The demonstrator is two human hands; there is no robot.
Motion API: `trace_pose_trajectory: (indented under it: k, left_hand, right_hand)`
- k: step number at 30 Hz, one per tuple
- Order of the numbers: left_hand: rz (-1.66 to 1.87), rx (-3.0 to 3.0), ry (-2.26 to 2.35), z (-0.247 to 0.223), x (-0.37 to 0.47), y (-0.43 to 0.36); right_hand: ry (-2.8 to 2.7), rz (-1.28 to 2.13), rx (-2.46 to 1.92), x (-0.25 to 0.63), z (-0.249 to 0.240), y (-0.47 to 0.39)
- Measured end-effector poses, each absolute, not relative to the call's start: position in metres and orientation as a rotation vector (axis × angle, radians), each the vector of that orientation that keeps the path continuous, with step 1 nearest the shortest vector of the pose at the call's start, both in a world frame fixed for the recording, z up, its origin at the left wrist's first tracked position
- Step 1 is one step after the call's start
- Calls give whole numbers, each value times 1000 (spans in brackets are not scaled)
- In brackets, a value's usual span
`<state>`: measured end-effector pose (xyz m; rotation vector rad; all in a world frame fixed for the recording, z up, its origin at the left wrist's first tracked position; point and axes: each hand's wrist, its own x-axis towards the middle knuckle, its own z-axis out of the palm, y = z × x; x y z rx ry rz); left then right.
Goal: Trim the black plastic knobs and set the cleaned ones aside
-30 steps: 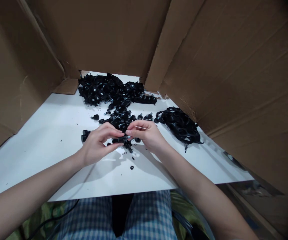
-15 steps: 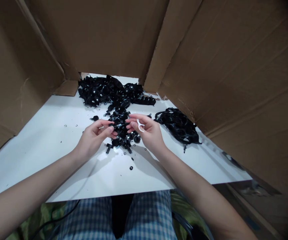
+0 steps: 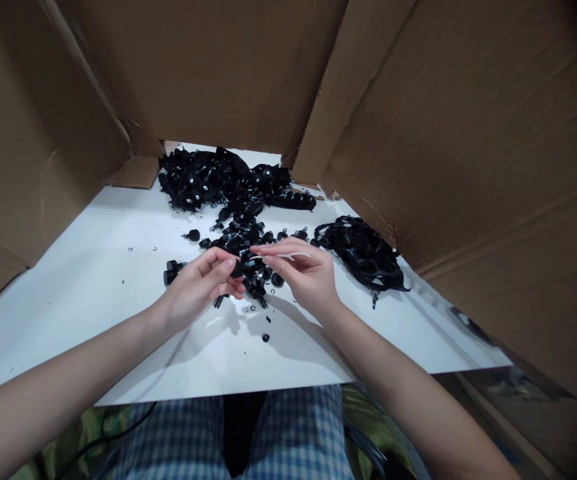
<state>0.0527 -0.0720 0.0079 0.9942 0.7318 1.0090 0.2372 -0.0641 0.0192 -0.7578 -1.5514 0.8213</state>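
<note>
Both hands have dropped slightly toward the white board (image 3: 118,280) since half a second ago. Left hand (image 3: 195,290) pinches a small black part (image 3: 242,268) between thumb and fingertips; right hand (image 3: 305,273) closes on a thin white pick (image 3: 288,255) and meets the same part. Held part sits just above the loose black pieces (image 3: 253,283) at the board's middle. Larger black heap (image 3: 218,180) lies at the board's far edge; a black bundle (image 3: 363,250) lies toward its right side.

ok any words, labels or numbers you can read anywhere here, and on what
None can be read: the cardboard walls, the white board, the black parts and the small white pick in the right hand show no print.
</note>
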Motion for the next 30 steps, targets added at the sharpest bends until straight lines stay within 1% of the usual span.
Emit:
trace_pose_trajectory:
  k: [5,8,14,18,21,24,30]
  left_hand:
    - [1004,1015,704,5,49,-72]
    - [982,1021,724,6,49,-72]
    - [971,988,735,8,50,-70]
    - [963,974,718,6,50,-70]
    - [959,986,721,5,50,-70]
    - [959,995,725,5,50,-71]
    - [981,1067,735,4,49,-70]
  right_hand:
    - [-1546,882,-781,238,18,-65]
    - [-1575,846,-771,238,19,-65]
    - [-1702,632,-758,237,23,-66]
    - [-1818,456,-618,238,22,-66]
    - [-1877,388,-564,239,21,-66]
    - [-1874,396,-599,239,21,-65]
    - [-1724,565,-714,238,18,-63]
